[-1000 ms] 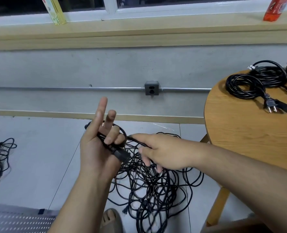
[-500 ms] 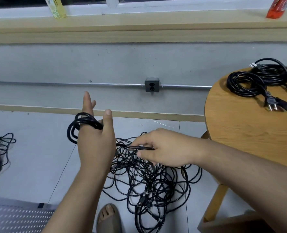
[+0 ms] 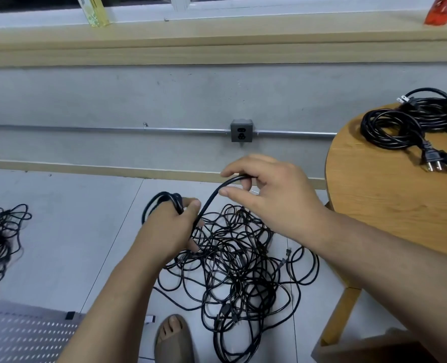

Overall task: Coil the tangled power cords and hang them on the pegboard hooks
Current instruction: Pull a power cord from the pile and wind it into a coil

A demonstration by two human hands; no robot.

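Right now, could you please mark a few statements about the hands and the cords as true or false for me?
1. The right hand pinches a black cord. True.
2. The left hand holds nothing. False: cord loops are wound round it.
3. Coiled cords lie on the round wooden table. True.
4. The tangled pile lies on that table too. False: it lies on the floor.
5. Nothing is plugged into the wall outlet. True.
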